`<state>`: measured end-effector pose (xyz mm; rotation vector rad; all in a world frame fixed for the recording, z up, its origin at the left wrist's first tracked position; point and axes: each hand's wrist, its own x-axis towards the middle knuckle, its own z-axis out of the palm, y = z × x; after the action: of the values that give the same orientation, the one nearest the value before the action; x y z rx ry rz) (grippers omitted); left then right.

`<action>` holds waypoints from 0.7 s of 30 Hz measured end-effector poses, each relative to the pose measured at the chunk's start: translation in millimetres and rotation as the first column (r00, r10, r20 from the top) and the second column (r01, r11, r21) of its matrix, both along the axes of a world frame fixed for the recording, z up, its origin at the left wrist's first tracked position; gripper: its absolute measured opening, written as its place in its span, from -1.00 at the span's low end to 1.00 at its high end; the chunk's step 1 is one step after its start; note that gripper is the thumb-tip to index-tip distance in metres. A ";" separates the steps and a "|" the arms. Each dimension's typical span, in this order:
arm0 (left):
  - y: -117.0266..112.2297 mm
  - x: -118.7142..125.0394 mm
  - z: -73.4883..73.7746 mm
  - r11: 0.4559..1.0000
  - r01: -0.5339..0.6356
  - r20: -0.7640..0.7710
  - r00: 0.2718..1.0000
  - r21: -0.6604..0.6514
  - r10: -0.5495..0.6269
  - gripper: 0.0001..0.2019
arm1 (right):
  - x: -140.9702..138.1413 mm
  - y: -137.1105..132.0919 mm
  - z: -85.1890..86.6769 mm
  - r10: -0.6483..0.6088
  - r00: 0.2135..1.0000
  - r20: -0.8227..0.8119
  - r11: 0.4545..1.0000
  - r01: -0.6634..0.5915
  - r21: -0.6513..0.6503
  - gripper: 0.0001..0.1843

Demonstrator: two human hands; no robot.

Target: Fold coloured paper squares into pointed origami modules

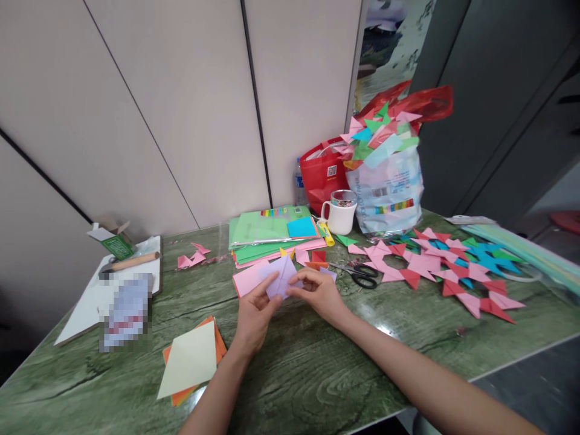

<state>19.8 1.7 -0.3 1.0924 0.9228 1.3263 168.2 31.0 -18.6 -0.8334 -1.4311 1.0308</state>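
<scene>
A sheet of purple origami paper [280, 273] with crease lines is held up over the table's middle. My left hand [254, 314] pinches its lower left side between thumb and fingers. On the paper's right edge, the fingers of my right hand [322, 294] are closed in a pinch. Behind the paper lies a pink sheet [248, 279], partly hidden. Small folded pieces in yellow, pink and red [318, 257] lie just beyond my hands. Black-handled scissors [365, 277] rest to the right of my right hand.
Cream paper [193, 356] tops an orange stack at front left. Beyond are green paper packs [267, 226], a white mug [342, 212] and a bag full of folded pieces [387, 181]. Many folded stars [426, 263] spread rightward. A hammer [136, 261] lies on a white board [86, 311].
</scene>
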 end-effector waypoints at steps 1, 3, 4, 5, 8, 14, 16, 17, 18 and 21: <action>0.2 -0.1 -0.8 1.000 -0.005 -0.005 1.000 0.009 0.005 -0.51 | -0.4 -0.3 -0.7 0.008 1.000 0.004 1.000 -0.008 -0.003 -0.74; 0.7 -0.4 -2.5 1.000 -0.009 -0.013 1.000 0.019 0.009 -0.50 | -1.3 -1.2 -1.9 0.026 1.000 0.011 1.000 -0.026 -0.011 -0.70; 1.0 -0.6 -3.4 1.000 -0.012 -0.018 1.000 0.022 0.012 -0.49 | -1.6 -1.5 -2.5 0.034 0.999 0.013 0.999 -0.034 -0.016 -0.70; 1.2 -0.7 -4.2 1.000 -0.015 -0.025 1.000 0.025 0.015 -0.49 | -1.9 -1.7 -3.1 0.039 0.999 0.016 0.999 -0.039 -0.020 -0.72; 1.9 -1.4 -6.3 0.999 -0.024 -0.039 0.999 0.023 0.024 -0.48 | -2.3 -1.5 -4.3 0.042 0.999 0.026 0.999 -0.042 -0.018 -0.77; 3.9 -5.7 -5.2 1.000 -0.031 -0.021 0.999 -0.005 0.031 -0.45 | -2.0 0.4 -2.9 0.088 0.994 -0.069 0.988 -0.096 -0.124 -0.81; 4.5 -7.5 -3.6 1.000 -0.025 -0.007 1.000 -0.019 0.025 -0.44 | -1.1 1.9 -2.3 0.119 0.986 -0.115 0.978 -0.137 -0.157 -0.79; 4.8 -8.4 -2.9 0.999 -0.024 -0.002 1.000 -0.026 0.024 -0.43 | -0.4 2.8 -2.1 0.133 0.982 -0.132 0.974 -0.154 -0.166 -0.78; 5.2 -9.1 -2.2 0.999 -0.026 0.001 1.000 -0.032 0.026 -0.43 | 0.4 3.8 -2.0 0.145 0.979 -0.145 0.970 -0.169 -0.173 -0.78; 6.3 -10.7 -1.2 0.999 -0.031 0.006 0.999 -0.041 0.031 -0.42 | 3.1 6.1 -1.4 0.174 0.972 -0.159 0.961 -0.203 -0.187 -0.77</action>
<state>9.1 8.0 -1.5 1.0456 0.9615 1.3300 171.3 37.1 -20.0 -0.7607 -1.3185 1.3724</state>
